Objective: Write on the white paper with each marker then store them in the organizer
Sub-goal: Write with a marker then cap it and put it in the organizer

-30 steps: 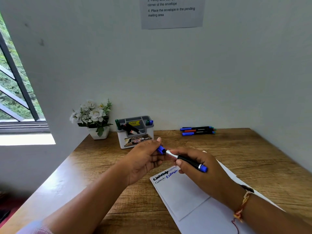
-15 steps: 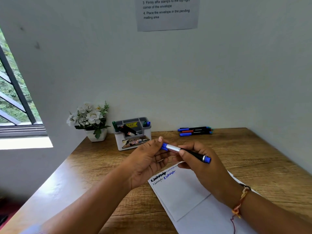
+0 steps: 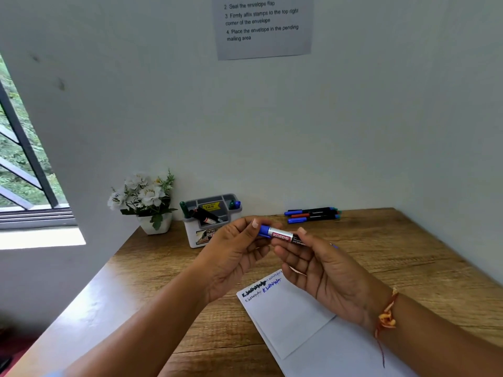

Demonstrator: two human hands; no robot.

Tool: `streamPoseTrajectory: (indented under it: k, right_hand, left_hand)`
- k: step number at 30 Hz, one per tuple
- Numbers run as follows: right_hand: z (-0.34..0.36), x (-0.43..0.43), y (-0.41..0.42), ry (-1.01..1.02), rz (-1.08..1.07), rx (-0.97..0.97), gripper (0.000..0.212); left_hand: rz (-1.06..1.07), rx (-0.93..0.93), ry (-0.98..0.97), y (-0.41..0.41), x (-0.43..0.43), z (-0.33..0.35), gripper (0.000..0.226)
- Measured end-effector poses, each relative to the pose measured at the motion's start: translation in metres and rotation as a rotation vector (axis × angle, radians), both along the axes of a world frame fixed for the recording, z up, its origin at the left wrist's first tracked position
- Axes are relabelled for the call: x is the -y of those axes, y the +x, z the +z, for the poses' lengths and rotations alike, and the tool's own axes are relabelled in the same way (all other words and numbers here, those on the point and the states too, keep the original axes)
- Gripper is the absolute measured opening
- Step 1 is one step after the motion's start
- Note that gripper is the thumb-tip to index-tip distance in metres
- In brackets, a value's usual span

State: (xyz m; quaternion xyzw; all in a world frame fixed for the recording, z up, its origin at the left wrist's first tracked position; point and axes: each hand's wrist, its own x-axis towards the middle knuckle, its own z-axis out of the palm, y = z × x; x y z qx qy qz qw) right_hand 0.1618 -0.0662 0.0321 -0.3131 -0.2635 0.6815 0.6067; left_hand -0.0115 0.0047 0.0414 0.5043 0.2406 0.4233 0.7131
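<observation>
The left hand point(image 3: 231, 254) pinches the marker point(image 3: 280, 235) at its blue end while the right hand point(image 3: 326, 273) curls its fingers round the barrel, holding it level above the desk point(image 3: 394, 268), over the paper point(image 3: 285, 317). The organizer point(image 3: 193, 234) stands just behind; three more markers point(image 3: 310, 214) lie by the wall point(image 3: 353, 131).

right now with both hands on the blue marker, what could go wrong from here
1. The left hand pinches the cap end of the blue marker while the right hand holds its barrel; if the cap is not pushed fully home, ink may smear.
2. The organizer already holds a black marker leaning across its middle, so this one could jam or tip out.
</observation>
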Motion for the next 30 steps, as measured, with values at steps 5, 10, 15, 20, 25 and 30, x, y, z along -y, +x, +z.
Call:
streamPoseTrajectory:
  k: [5, 10, 15, 20, 25, 30]
  right_hand:
    - [-0.001, -0.004, 0.006, 0.018, -0.055, 0.033, 0.049]
    - [-0.001, -0.003, 0.014, 0.083, -0.145, 0.397, 0.035]
    - [-0.01, 0.0, 0.009, 0.22, -0.099, 0.912, 0.02]
    - [-0.018, 0.0, 0.008, 0.362, -0.054, 1.091, 0.018]
    - [-0.024, -0.005, 0.012, 0.42, -0.07, 1.168, 0.016]
    - [-0.03, -0.007, 0.013, 0.451, -0.053, 1.228, 0.022]
  left_hand:
    - [0.212, -0.069, 0.174, -0.004, -0.005, 0.006, 0.03]
    - [0.804, -0.121, 0.465, -0.033, -0.032, 0.026, 0.023]
    - [1.098, -0.264, 0.699, -0.054, -0.053, 0.023, 0.026]
    - [1.113, -0.435, 0.903, -0.054, -0.065, 0.012, 0.021]
    - [1.084, -0.483, 0.958, -0.045, -0.065, 0.009, 0.017]
    - [1.056, -0.498, 1.039, -0.034, -0.071, 0.016, 0.015]
